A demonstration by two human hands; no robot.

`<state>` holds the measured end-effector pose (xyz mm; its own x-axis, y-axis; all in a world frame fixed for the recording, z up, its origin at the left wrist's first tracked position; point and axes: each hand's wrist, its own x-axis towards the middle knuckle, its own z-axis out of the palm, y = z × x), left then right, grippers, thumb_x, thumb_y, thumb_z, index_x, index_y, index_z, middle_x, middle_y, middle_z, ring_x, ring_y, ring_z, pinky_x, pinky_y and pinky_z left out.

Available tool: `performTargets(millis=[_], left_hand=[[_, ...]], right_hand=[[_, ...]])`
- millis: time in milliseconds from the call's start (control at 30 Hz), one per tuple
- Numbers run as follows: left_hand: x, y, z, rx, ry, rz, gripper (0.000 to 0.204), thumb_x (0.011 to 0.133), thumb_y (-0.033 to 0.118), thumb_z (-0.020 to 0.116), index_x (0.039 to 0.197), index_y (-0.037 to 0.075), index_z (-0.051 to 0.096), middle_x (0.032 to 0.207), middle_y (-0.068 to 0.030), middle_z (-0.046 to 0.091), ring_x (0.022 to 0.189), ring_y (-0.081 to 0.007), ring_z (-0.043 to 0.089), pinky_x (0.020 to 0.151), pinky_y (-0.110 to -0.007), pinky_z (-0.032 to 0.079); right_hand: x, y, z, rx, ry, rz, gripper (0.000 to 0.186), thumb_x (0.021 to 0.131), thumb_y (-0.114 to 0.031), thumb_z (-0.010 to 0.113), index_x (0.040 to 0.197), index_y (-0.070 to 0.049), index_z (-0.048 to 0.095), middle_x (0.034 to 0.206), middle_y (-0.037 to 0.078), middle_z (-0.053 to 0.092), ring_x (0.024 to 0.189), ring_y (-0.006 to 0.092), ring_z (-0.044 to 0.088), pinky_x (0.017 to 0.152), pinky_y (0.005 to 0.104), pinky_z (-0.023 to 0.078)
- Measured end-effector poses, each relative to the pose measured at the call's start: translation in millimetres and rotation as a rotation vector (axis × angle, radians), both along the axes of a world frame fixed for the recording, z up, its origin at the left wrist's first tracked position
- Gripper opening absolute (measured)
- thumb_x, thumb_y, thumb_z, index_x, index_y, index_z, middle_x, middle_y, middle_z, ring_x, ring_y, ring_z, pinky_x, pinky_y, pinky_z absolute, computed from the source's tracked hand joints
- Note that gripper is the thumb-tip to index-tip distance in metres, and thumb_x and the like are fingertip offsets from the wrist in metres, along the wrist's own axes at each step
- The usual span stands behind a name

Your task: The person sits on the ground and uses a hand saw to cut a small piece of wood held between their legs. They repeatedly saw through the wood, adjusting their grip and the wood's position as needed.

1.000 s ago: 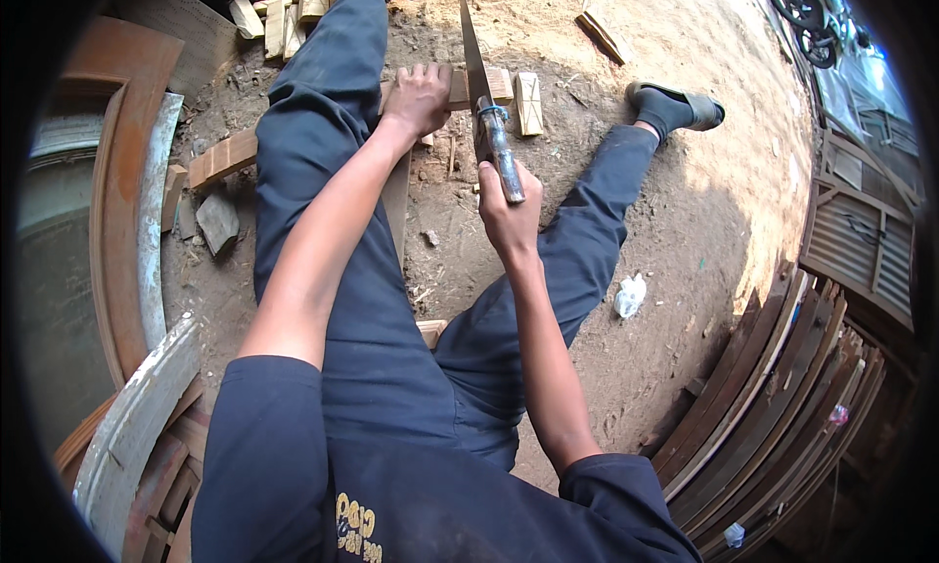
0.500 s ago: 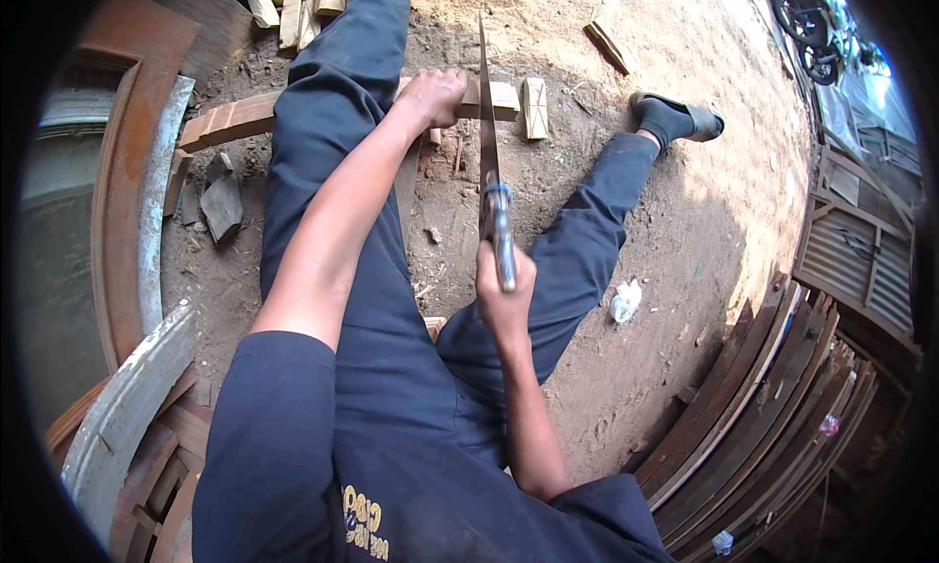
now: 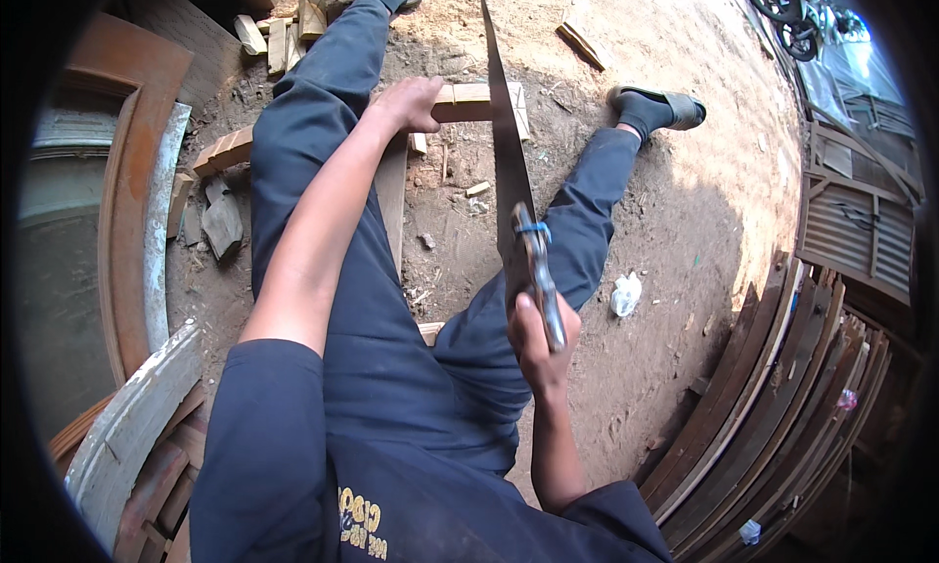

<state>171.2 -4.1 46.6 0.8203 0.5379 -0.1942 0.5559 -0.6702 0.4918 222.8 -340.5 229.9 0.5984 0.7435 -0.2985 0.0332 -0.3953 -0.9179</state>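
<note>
sawing a plank on the ground, mid-stroke

right hand (image 3: 541, 340) is wrapped tight round the saw (image 3: 509, 177) handle, fingers fully closed on it. blade runs up and away from the handle, tip near the top of view, edge-on to the camera. left hand (image 3: 409, 101) presses palm-down on the plank (image 3: 460, 103), fingers curled over its near edge, just left of the blade. left leg lies along the plank's left part, likely pinning it.

doing it well, my read:
- keep the blade in 1 plane, elbow in line with the cut; any twist will bind it.
- long light strokes, let the teeth work.
- left fingers sit close to the blade; hold them off the cut line.
- the short end right of the blade looks unsupported, so ease off near the finish or it may splinter.

plank: pale raw wood, narrow, lying flat across the dirt between the legs, left end reaching past the left knee. depth of cut can't be told, blade hides it.

offcuts (image 3: 284, 35) piled near the top left, 1 more block (image 3: 579, 43) on the dirt to the top right.
</note>
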Motion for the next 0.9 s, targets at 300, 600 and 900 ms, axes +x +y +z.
performTargets(millis=[300,600,900], left_hand=[[-8.4,5.8,12.8,-0.041,0.051,0.035,0.055,0.062,0.025,0.075,0.104,-0.001,0.052,0.094,-0.0232,0.064,0.094,-0.0377,0.062,0.081,-0.044,0.051],[-7.5,4.9,13.6,-0.065,0.055,0.046,0.056,0.063,0.023,0.076,0.106,-0.002,0.05,0.096,-0.0216,0.064,0.093,-0.0359,0.063,0.08,-0.043,0.052],[-14.7,-5.0,-3.7,-0.028,0.096,-0.168,0.052,0.062,0.019,0.074,0.102,-0.002,0.049,0.097,-0.0225,0.063,0.095,-0.0355,0.062,0.084,-0.042,0.051]], right_hand=[[18.9,110.2,-59.8,0.037,-0.068,0.122,0.021,0.086,-0.013,0.058,0.072,0.002,0.053,0.056,0.004,0.046,0.051,0.0102,0.04,0.049,0.0311,0.035],[8.8,132.4,-54.9,-0.009,-0.131,0.122,0.022,0.085,-0.011,0.057,0.068,0.002,0.052,0.055,0.004,0.045,0.051,0.0096,0.039,0.049,0.0315,0.034],[-40.8,80.2,-45.5,-0.11,-0.161,0.119,0.025,0.084,-0.006,0.056,0.062,0.0,0.046,0.051,0.003,0.044,0.049,0.0055,0.039,0.045,0.029,0.033]])
